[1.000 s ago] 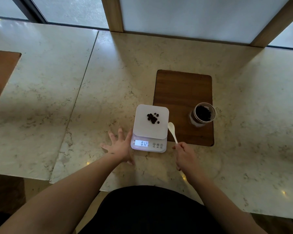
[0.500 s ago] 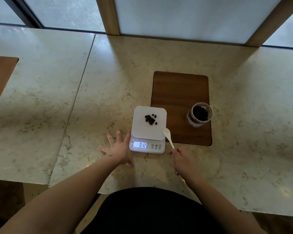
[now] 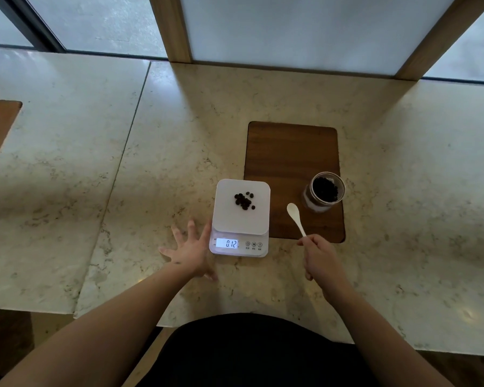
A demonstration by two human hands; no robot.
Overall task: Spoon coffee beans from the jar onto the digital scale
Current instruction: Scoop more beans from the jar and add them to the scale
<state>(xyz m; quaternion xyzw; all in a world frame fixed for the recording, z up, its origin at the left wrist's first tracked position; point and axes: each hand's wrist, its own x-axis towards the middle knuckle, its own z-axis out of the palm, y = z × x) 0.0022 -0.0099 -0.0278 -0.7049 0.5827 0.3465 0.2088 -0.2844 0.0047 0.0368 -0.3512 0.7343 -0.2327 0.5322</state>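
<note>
From the head camera, a small heap of coffee beans (image 3: 244,201) lies on the white platform of the digital scale (image 3: 241,217), whose display reads 0.12, while the open glass jar (image 3: 324,191) with more beans stands on the wooden inlay (image 3: 291,157) just right of it. The left hand (image 3: 190,251) lies flat with fingers spread wide against the scale's left edge, and the right hand (image 3: 320,258) pinches the handle of an empty white spoon (image 3: 296,217) between scale and jar. This looks like the return for another scoop: next the spoon must tip into the jar's narrow mouth without knocking it.
</note>
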